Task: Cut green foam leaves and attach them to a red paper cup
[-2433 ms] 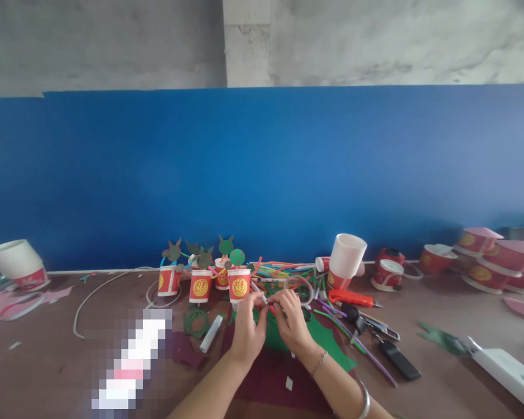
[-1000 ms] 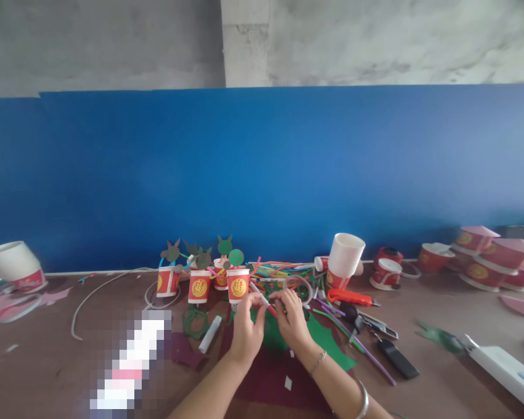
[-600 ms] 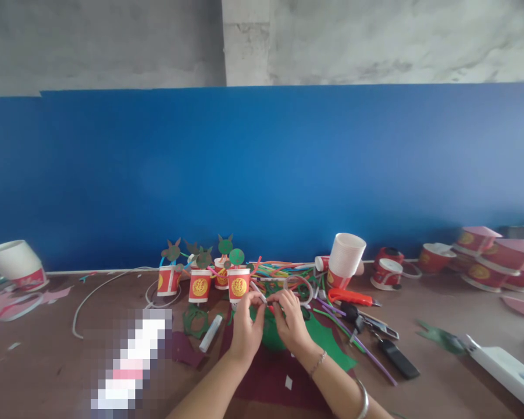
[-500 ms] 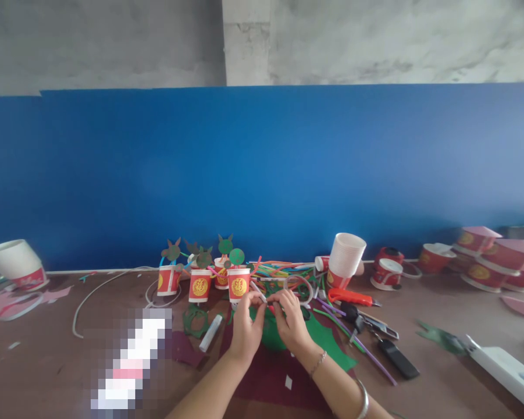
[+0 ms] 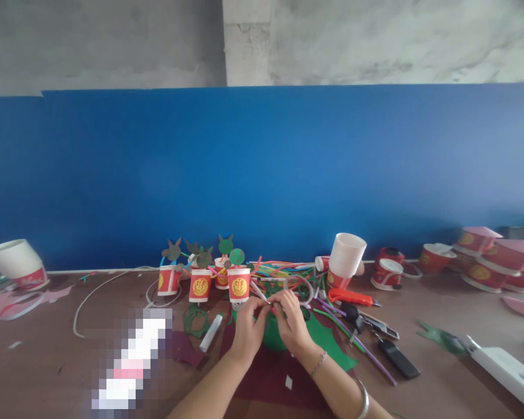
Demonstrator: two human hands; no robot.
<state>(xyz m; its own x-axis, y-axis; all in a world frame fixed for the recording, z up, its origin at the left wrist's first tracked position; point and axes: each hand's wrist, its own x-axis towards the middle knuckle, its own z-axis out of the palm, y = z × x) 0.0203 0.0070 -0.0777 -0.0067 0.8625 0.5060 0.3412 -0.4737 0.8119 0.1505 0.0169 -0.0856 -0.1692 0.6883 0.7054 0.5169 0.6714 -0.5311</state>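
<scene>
My left hand (image 5: 248, 330) and my right hand (image 5: 291, 321) meet fingertip to fingertip over the middle of the table. Both are closed in a pinch, and whatever small thing lies between the fingers is too hidden to name. A pale, thin strip (image 5: 258, 291) shows just beyond the left fingers; whether it is held, I cannot tell. Under the hands lie green paper (image 5: 331, 343) and a dark maroon sheet (image 5: 262, 387). Just behind stands a red paper cup (image 5: 239, 285) topped by a green round paper head (image 5: 236, 256). A white glue stick (image 5: 211, 333) lies left of my left hand.
More decorated paper cups (image 5: 199, 286) stand to the left. Behind my hands are colourful sticks (image 5: 283, 269), a tape roll (image 5: 299, 290) and a stack of cups (image 5: 345, 259). Rightward lie an orange utility knife (image 5: 351, 297), keys (image 5: 353, 317) and a white box (image 5: 506, 366).
My fingertips have drawn closer together and shifted slightly, with the left fingers bending in more. The things on the table stay where they were.
</scene>
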